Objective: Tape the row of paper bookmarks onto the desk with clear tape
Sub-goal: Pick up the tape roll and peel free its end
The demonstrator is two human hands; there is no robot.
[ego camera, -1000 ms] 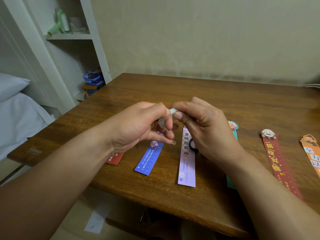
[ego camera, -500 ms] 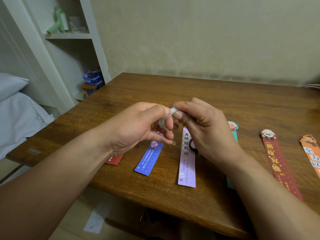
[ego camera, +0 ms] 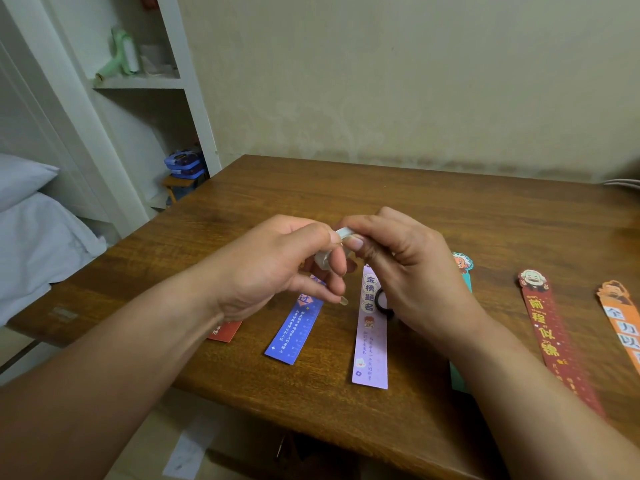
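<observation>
As left hand and right hand pinch clear tape over purple bookmark, pose unchanged.

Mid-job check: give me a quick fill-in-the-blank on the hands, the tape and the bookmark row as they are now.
1. Left hand and right hand: ____ of them pinch the clear tape.
2. Between the blue bookmark and the teal bookmark lies the ____ one.
3. The bookmark farthest right in view is ____.
4. Counting the partly hidden red bookmark, ____ bookmarks show.

Missing words: both; purple; orange; six.
</observation>
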